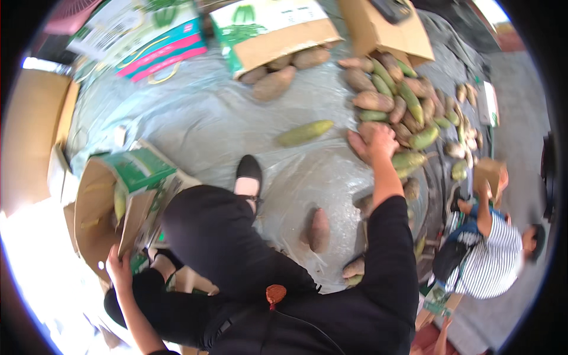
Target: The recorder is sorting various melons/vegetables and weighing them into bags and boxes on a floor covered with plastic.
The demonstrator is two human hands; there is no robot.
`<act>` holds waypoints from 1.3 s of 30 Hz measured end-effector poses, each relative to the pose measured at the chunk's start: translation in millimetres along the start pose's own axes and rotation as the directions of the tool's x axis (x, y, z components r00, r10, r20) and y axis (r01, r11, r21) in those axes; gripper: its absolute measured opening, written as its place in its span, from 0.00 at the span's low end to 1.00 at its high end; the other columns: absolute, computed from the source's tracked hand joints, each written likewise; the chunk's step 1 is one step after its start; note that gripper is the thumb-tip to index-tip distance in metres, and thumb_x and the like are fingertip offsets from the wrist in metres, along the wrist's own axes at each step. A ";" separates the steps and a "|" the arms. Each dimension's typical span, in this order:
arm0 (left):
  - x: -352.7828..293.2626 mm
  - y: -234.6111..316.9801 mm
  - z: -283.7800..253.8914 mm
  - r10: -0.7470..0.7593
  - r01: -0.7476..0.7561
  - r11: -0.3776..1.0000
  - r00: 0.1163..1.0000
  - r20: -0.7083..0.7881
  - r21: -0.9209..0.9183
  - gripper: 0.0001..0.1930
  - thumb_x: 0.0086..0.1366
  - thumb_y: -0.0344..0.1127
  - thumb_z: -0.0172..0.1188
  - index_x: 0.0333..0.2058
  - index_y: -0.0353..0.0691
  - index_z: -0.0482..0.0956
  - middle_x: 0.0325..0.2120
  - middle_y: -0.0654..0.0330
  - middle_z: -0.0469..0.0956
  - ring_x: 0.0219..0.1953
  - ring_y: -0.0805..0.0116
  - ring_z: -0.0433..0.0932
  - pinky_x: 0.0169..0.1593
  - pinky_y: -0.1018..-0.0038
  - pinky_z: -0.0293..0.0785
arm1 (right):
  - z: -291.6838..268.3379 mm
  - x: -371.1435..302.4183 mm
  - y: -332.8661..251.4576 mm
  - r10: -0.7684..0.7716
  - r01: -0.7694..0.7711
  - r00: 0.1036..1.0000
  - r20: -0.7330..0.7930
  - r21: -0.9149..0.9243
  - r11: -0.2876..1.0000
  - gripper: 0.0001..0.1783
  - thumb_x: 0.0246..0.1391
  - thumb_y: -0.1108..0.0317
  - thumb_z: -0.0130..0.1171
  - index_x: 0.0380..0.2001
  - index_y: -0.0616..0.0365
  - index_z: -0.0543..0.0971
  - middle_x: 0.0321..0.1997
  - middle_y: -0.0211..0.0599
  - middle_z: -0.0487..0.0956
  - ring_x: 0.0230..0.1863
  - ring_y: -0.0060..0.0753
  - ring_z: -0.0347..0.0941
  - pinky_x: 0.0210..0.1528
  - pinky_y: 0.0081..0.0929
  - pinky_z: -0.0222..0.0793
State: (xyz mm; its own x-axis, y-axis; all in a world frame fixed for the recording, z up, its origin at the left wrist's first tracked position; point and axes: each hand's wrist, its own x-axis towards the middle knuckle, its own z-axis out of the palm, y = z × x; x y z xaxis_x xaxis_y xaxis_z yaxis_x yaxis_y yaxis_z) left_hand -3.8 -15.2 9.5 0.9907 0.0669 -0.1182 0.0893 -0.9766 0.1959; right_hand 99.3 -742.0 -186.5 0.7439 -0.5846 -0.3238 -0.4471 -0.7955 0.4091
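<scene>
Under us, a shiny plastic sheet point(207, 118) covers the floor. Off to our right we see another person point(491, 260) in a striped top, with one hand up by a small brown box point(490, 171). Nearer to us is a big pile point(409, 102) of brown sweet potatoes and green cucumbers, spread out on our right. At its far end there is a plain brown box point(387, 35). Left of that, a white and green box point(278, 26) has a few more sweet potatoes poking out by its near edge. Close to our left leg is an open green and brown box point(140, 170) with a cucumber inside. One black shoe point(248, 168) of ours is on the sheet.

Our left hand point(120, 269) is low at that open box, and its fingers hold the rim. Our right hand point(383, 142) reaches to the near edge of the pile. Its fingers bend over a sweet potato point(358, 146) there, but we cannot tell if they grip it or just touch it. One loose cucumber point(306, 133) lies left of this hand. Nearer to us, one reddish sweet potato point(319, 231) lies alone. An orange charm point(276, 293) hangs on our front.
</scene>
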 end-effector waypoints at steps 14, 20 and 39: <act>0.5 23.4 -14.3 -0.062 0.060 0.998 0.990 0.125 0.018 0.08 0.56 0.31 0.56 0.35 0.41 0.75 0.32 0.55 0.76 0.39 0.53 0.75 0.41 0.61 0.72 | -102.8 -72.4 -99.6 -0.442 0.608 0.794 -0.418 0.577 0.546 0.44 0.21 0.62 0.71 0.50 0.59 0.70 0.51 0.48 0.70 0.53 0.52 0.65 0.56 0.41 0.62; -9.6 16.5 -8.8 -0.015 0.009 0.998 0.996 0.091 0.063 0.07 0.55 0.29 0.55 0.34 0.40 0.72 0.31 0.55 0.75 0.38 0.55 0.76 0.43 0.62 0.70 | -285.6 -172.9 -180.3 -0.605 0.841 0.493 -0.626 0.522 0.145 0.41 0.25 0.68 0.69 0.51 0.62 0.69 0.49 0.40 0.70 0.53 0.38 0.66 0.57 0.31 0.60; -16.8 17.4 -20.3 -0.005 0.005 0.999 1.000 -0.001 -0.031 0.18 0.57 0.24 0.53 0.47 0.39 0.71 0.39 0.49 0.75 0.43 0.47 0.73 0.45 0.58 0.69 | -312.8 -379.6 -395.0 -0.799 0.994 -0.042 -0.599 -0.104 0.026 0.15 0.42 0.61 0.61 0.37 0.50 0.79 0.45 0.34 0.74 0.48 0.39 0.68 0.42 0.55 0.66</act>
State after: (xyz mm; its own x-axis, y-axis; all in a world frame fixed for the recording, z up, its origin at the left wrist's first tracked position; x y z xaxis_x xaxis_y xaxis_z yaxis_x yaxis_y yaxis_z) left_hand -16.8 -29.2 34.6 0.9904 0.0722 -0.1179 0.0975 -0.9693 0.2256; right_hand 148.8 -156.0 41.8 0.6235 0.7564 0.1978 0.7801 -0.5848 -0.2224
